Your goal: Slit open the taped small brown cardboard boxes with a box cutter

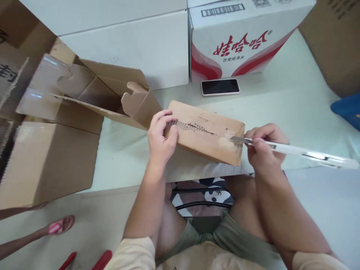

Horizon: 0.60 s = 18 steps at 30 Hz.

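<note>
Beige shirt [202, 260] & olive shorts [242, 234] nearest, at 6 o'clock. R hand [266, 146], approx 3 o'clock, closed round white util. knife [306, 153], blade out, pointing to 9. L hand [161, 140], just off dial ctr twd 9, grips one end of sm. brown box [202, 138], thumb on top, fingers bent. Box is at dial ctr, flat on pale-green table [120, 165]; contents hidden. Looks scuffed: ragged tear lengthwise, corrugation bared, pale tape patch [225, 142] at its 3 o'clock end, blade tip over it (can't tell if touching). Open brown ctn [143, 108] at 10, flaps spread, inside shadowy, contents unclear. Phone [221, 87], dark screen, betw. 1 & 2. Just beyond it, white box w/ red print [239, 48]; plain white box [135, 48] at 11. Both contents hidden.
</note>
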{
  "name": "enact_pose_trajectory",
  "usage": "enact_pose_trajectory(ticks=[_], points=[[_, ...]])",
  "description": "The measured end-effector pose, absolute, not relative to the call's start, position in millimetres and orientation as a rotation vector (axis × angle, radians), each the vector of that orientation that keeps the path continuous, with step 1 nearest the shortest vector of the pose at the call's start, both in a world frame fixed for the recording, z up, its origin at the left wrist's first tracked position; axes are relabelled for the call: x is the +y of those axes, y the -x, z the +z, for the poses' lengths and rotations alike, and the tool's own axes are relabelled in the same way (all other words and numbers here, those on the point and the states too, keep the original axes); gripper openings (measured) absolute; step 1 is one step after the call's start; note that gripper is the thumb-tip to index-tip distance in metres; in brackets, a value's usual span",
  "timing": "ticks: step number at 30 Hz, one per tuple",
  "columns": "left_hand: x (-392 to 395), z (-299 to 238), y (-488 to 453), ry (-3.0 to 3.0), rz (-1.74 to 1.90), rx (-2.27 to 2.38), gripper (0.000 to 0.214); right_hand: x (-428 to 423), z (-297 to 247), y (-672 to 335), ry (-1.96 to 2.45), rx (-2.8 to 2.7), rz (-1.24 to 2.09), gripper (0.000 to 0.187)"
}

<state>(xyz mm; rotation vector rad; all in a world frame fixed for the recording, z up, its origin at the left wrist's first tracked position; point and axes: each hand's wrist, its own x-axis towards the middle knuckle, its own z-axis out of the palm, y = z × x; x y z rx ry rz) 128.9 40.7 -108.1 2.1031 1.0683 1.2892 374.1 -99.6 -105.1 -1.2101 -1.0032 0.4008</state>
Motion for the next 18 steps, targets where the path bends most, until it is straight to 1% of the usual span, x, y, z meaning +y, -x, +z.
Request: enact_pose_trajectory(ticks=[5, 10, 14, 18], points=[[40.6, -107.2, -130.0, -2.098, 1.294, 1.076, 0.011, -108.1, -103.7, -383.9, 1.398, -1.147, 0.351, 0.026], [41.5, -108.3, -130.8, -2.096, 1.283, 1.086, 0.011, -110.5, -103.1, -400.1, 1.381, -1.200, 0.497, 0.024], [42.7, -109.9, -131.6, -2.105, 1.331, 1.102, 0.010, -109.8, -102.4, -401.3, 1.373, -1.189, 0.533, 0.022], [43.0, -110.3, -131.7, -2.117, 1.316, 1.118, 0.010, -111.1, -94.8, -405.7, 1.415, -1.262, 0.607, 0.026]])
